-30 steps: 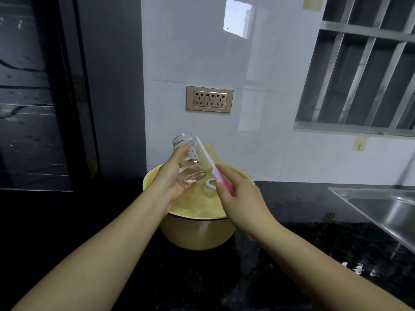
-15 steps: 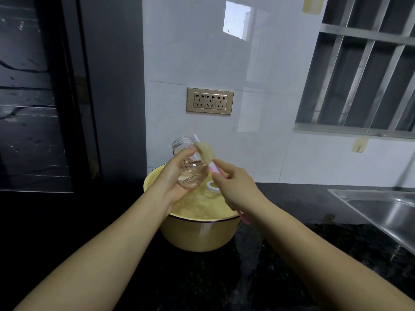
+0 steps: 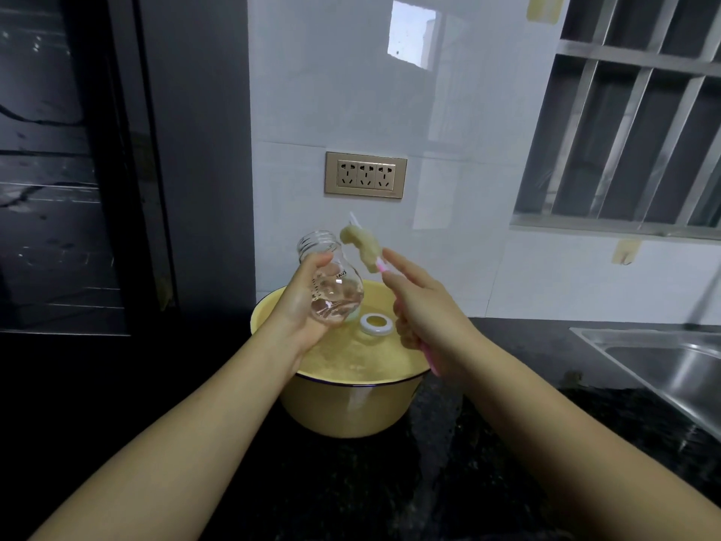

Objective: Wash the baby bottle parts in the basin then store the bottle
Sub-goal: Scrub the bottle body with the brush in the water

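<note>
The left hand is wrapped round the belly of the clear bottle, its mouth tipped up and to the right, likely so the brush can go straight in. A little water sits at the bottom. Just right of the mouth is the brush, its sponge head beside the rim, not inside. The right hand grips the pink handle, forefinger along it, probably for aim. Below both hands is the yellow basin of water, with a white ring floating between the wrists. There's open air above the mouth, and drips should land in the basin. Far right of the hands, the sink is well apart.
</note>
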### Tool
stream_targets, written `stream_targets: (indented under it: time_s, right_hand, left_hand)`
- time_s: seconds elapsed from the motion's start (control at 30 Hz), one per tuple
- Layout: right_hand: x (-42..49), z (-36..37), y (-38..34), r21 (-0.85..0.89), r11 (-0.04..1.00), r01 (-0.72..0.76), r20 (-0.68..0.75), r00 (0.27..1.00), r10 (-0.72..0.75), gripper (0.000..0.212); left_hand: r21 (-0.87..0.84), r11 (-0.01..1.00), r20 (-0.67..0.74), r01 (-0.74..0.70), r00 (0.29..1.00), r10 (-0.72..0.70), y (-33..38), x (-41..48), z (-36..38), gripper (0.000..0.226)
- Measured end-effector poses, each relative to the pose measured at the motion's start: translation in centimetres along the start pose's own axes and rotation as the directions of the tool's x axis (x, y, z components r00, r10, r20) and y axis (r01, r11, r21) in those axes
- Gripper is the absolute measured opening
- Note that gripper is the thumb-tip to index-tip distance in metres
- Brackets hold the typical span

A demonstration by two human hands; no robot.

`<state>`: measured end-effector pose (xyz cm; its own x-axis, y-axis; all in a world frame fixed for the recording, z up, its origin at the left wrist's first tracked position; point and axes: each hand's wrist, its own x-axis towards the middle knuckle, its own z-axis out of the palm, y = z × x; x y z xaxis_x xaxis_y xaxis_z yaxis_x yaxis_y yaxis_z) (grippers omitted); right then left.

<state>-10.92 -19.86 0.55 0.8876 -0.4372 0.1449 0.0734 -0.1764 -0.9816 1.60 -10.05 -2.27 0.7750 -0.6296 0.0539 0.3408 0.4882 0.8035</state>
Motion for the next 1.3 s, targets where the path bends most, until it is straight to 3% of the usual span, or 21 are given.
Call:
stream_targets:
  time_s: [0.2, 0.33, 0.5, 0.73, 0.83, 0.93, 1.17, 1.23, 1.3]
  right_hand:
    - [-0.5, 0.4, 0.9, -0.1, 0.994, 0.032, 0.09, 0.996, -0.023, 0.032]
    - [-0.4, 0.9, 1.4, -0.15, 0.989, 0.01, 0.028, 1.0, -0.006, 0.034]
    - [-0.2, 1.3, 1.2, -0.161, 0.986, -0.042, 0.027, 0.999, 0.047, 0.036]
    - [0.5, 0.7, 1.5, -0.15, 0.978, -0.145, 0.079, 0.984, 0.158, 0.033]
    - [0.7, 0.3, 0.8, -0.08, 0.969, -0.235, 0.133, 0.961, 0.244, 0.024]
    - [1.1, -0.3, 0.1, -0.003, 0.947, -0.321, 0.15, 0.936, 0.318, 0.034]
    - [0.6, -0.5, 0.5, -0.027, 0.898, -0.44, 0.228, 0.872, 0.434, 0.037]
    - [0.1, -0.4, 0.8, 0.009, 0.886, -0.464, 0.268, 0.855, 0.445, 0.022]
    - [-0.4, -0.2, 0.8, 0.008, 0.87, -0.493, 0.324, 0.824, 0.464, 0.012]
  left_hand:
    - [-0.078, 0.997, -0.051, 0.017, 0.998, -0.021, -0.1, 0.1, -0.1, 0.038]
    - [-0.088, 0.995, 0.0, 0.041, 0.999, -0.041, 0.0, 0.0, -0.1, 0.029]
    - [-0.007, 0.999, 0.016, 0.047, 0.999, -0.047, -0.1, -0.1, -0.3, 0.039]
    - [0.032, 0.999, 0.03, -0.008, 1.0, 0.007, 0.0, -0.8, 0.3, 0.012]
    - [0.056, 0.998, 0.037, -0.028, 0.999, 0.026, 0.0, -0.8, 0.3, 0.017]
    - [0.044, 0.998, 0.058, -0.035, 0.998, 0.032, 0.1, -0.7, 0.2, 0.032]
    - [-0.009, 0.994, 0.108, -0.11, 0.988, 0.11, 0.3, -1.4, 0.7, 0.027]
    - [0.041, 0.992, 0.08, -0.119, 0.99, 0.116, 0.4, -1.7, 1.1, 0.036]
    - [0.068, 0.988, 0.045, -0.138, 0.99, 0.135, 0.4, -1.6, 1.0, 0.03]
